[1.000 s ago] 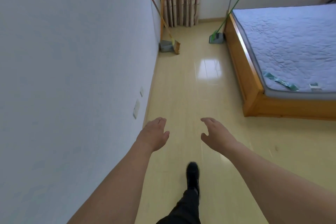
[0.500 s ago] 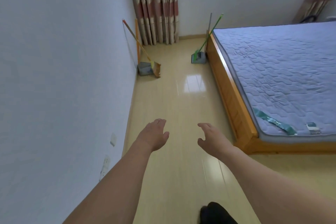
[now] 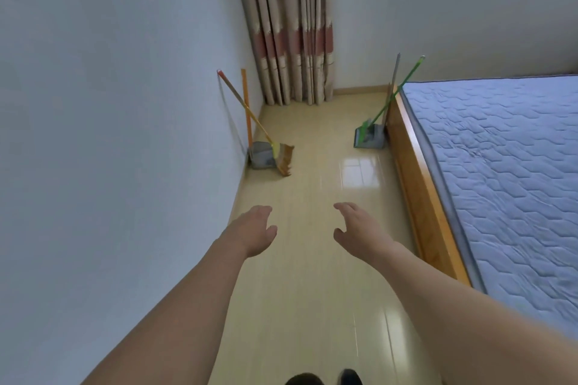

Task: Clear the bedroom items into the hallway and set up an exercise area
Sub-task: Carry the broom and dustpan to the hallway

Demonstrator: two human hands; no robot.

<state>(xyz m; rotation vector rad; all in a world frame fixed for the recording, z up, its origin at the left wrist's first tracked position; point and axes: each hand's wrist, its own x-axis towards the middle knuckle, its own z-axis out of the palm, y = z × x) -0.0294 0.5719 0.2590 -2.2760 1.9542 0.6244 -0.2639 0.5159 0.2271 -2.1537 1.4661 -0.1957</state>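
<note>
Brooms and dustpans, none in hand. Left hand (image 3: 255,230) stretched forward over the floor (image 3: 312,275), fingers relaxed and loosely spread, holding nothing. Right hand (image 3: 359,233) level with it, fingers slightly bent downward, likewise released and bare. Both well short of the cleaning tools ahead. Beyond the left hand, against the left wall (image 3: 109,134): orange-bristled broom (image 3: 283,159) with its long handle tilted up to touch the wall, head resting just in front of a grey dustpan (image 3: 261,158) with an orange upright handle. Beyond the right hand, beside the far corner of the wooden bed frame (image 3: 419,184): green-handled broom (image 3: 392,100) leaning over a second grey dustpan (image 3: 372,137), both touching or nearly touching the frame. Blue quilted mattress (image 3: 500,172) filling the right side. Beige curtain (image 3: 291,25) with a reddish band hanging in the far corner. Dark shoe tips (image 3: 350,377) at the bottom edge.
</note>
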